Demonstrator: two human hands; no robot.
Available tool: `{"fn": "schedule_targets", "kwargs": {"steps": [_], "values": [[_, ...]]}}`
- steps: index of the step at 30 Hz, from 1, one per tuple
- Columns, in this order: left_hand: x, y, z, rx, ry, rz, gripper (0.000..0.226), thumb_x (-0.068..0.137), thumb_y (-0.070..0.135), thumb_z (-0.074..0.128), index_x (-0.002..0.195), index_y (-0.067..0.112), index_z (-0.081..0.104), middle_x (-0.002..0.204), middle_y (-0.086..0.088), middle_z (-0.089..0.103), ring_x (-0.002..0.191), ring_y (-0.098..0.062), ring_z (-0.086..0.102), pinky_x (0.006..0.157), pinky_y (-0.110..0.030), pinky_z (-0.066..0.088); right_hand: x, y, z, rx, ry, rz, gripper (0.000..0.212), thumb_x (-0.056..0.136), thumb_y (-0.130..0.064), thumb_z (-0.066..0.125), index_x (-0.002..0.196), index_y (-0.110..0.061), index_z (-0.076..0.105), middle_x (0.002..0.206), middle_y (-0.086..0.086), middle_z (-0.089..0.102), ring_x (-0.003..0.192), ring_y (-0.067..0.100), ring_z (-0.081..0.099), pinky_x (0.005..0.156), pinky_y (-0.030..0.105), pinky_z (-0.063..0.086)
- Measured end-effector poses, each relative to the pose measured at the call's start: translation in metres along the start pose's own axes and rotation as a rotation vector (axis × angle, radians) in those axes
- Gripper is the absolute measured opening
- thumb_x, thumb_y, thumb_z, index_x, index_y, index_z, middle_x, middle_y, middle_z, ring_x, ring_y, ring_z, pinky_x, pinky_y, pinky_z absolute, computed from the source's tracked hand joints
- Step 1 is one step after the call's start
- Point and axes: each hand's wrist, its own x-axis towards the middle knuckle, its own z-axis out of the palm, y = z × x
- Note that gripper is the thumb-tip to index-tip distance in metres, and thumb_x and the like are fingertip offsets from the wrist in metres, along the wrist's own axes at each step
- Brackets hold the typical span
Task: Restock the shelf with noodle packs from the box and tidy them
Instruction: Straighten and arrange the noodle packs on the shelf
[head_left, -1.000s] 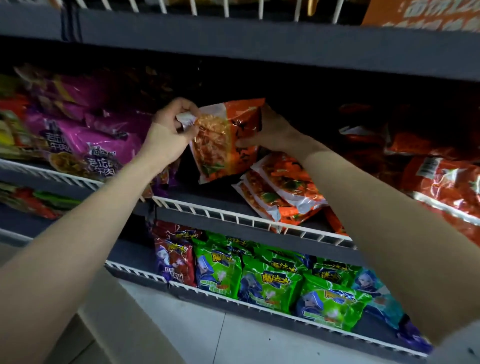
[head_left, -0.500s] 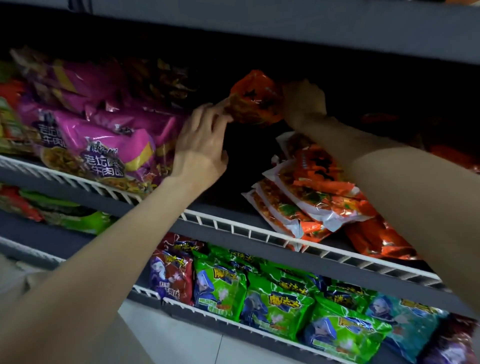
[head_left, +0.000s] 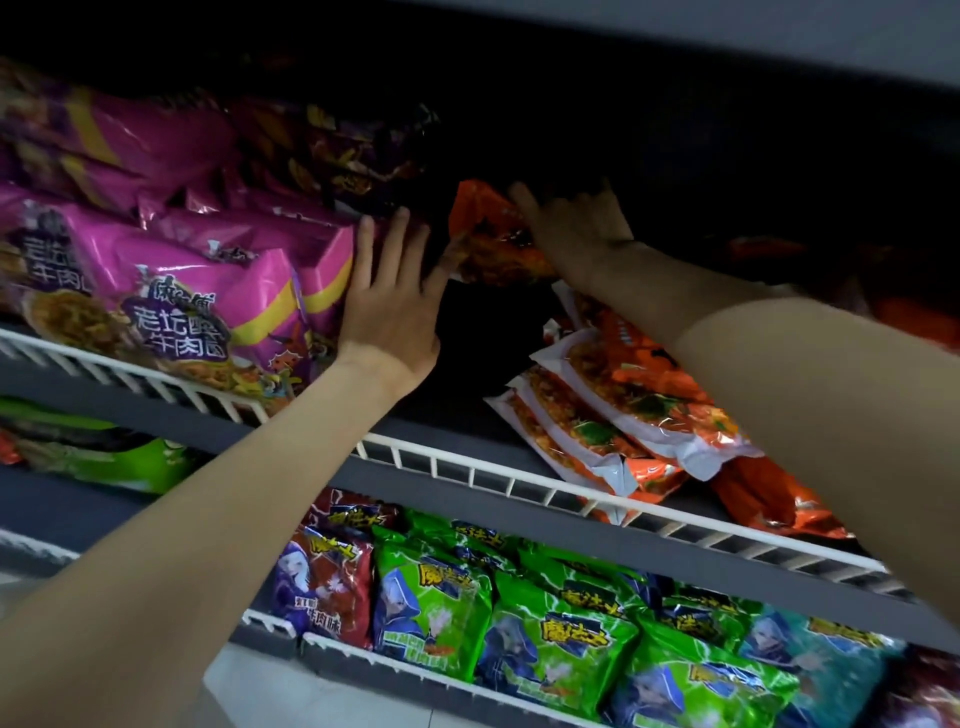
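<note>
An orange noodle pack (head_left: 485, 236) sits deep in the dark middle shelf (head_left: 467, 470), tilted up at the back. My right hand (head_left: 574, 228) lies over its right side with fingers stretched out, pressing on it. My left hand (head_left: 389, 301) is spread flat beside the pack's left edge, its thumb touching the pack's lower corner and its fingers against the pink packs (head_left: 182, 291). A leaning stack of orange packs (head_left: 623, 415) lies under my right forearm, near the shelf's white wire rail.
Pink and purple packs fill the shelf's left part. Between them and the orange stack is a dark gap. The shelf below holds green packs (head_left: 519, 623), a red pack (head_left: 327, 582) and a teal pack. The upper shelf board hangs low overhead.
The orange pack has gone from in front of the shelf to deep inside it. Both hands have let go their pinch and now lie flat. The view has moved closer and lower.
</note>
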Motion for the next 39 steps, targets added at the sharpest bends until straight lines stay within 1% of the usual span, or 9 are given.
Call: {"fn": "schedule_targets", "kwargs": {"steps": [3,8,14,18,26,32,35,37,39], "values": [[0.001,0.006,0.005,0.029,0.025,-0.004,0.071,0.088,0.056,0.024,0.149,0.021,0.013,0.158,-0.012,0.004,0.143,-0.039,-0.010,0.109,-0.060,-0.012,0.022,-0.015,0.019,-0.055,0.042,0.057,0.063,0.098,-0.019,0.042,0.152,-0.018,0.010,0.157,0.018,0.006,0.135,0.044,0.028,0.105,0.052,0.030],[0.000,0.005,0.017,0.118,0.073,-0.012,0.076,0.084,0.062,0.039,0.147,0.026,0.020,0.157,-0.012,0.009,0.144,-0.039,-0.004,0.104,-0.057,-0.020,0.030,-0.038,0.047,0.005,-0.024,0.124,0.060,0.096,-0.019,0.043,0.149,-0.019,0.014,0.152,0.018,0.015,0.134,0.042,0.023,0.101,0.053,0.034],[0.001,0.004,0.017,0.073,0.082,-0.006,0.073,0.086,0.057,0.041,0.148,0.023,0.021,0.157,-0.013,0.010,0.144,-0.039,-0.005,0.106,-0.056,-0.020,0.018,-0.033,0.053,-0.240,-0.008,-0.139,0.075,0.095,-0.032,0.048,0.151,-0.029,-0.002,0.157,0.015,-0.010,0.142,0.045,-0.009,0.110,0.068,0.007],[0.000,0.003,0.016,0.089,0.072,0.000,0.074,0.086,0.058,0.040,0.147,0.021,0.019,0.156,-0.015,0.010,0.143,-0.041,-0.006,0.105,-0.056,-0.021,0.022,-0.039,0.071,-0.573,-0.027,-0.371,0.082,0.093,-0.027,0.052,0.152,-0.026,-0.005,0.159,0.006,-0.011,0.146,0.032,-0.008,0.112,0.064,0.013],[-0.001,0.004,0.016,0.097,0.104,0.016,0.072,0.086,0.055,0.028,0.147,0.018,0.017,0.157,-0.015,0.010,0.143,-0.041,-0.007,0.106,-0.057,-0.016,0.028,-0.035,0.071,-0.474,-0.197,-0.130,0.088,0.094,-0.039,0.049,0.148,-0.029,-0.019,0.157,0.003,-0.023,0.145,0.031,-0.014,0.112,0.063,0.011],[-0.001,0.003,0.011,-0.018,0.121,0.004,0.066,0.085,0.046,0.046,0.142,0.016,0.032,0.152,-0.015,0.025,0.143,-0.039,0.005,0.110,-0.055,-0.014,0.009,-0.039,0.031,-0.188,-0.136,-0.163,0.069,0.097,-0.036,0.041,0.153,-0.025,0.001,0.160,0.006,0.000,0.146,0.032,-0.003,0.115,0.058,0.009],[-0.004,0.007,0.001,-0.278,0.288,0.005,0.048,0.081,0.034,0.049,0.122,0.009,0.053,0.127,-0.016,0.053,0.130,-0.038,0.037,0.115,-0.054,0.012,-0.027,-0.035,0.003,-0.006,-0.036,-0.102,0.053,0.099,-0.034,0.038,0.149,-0.028,0.023,0.155,0.006,0.021,0.143,0.031,0.015,0.114,0.051,0.019],[-0.009,0.016,-0.010,-0.493,0.360,-0.010,0.040,0.083,0.033,0.044,0.110,0.008,0.058,0.105,-0.012,0.063,0.107,-0.036,0.054,0.102,-0.047,0.034,-0.070,-0.022,-0.014,0.161,0.049,-0.045,0.043,0.099,-0.033,0.035,0.142,-0.028,0.038,0.144,0.005,0.041,0.134,0.028,0.034,0.103,0.042,0.033],[-0.017,0.032,-0.029,-0.824,0.289,-0.069,0.036,0.087,0.040,0.043,0.105,0.013,0.059,0.090,0.000,0.066,0.098,-0.031,0.058,0.088,-0.042,0.043,-0.115,-0.003,-0.019,0.284,0.202,0.052,0.035,0.097,-0.032,0.039,0.130,-0.026,0.051,0.126,0.005,0.057,0.119,0.028,0.048,0.084,0.035,0.041]]}}
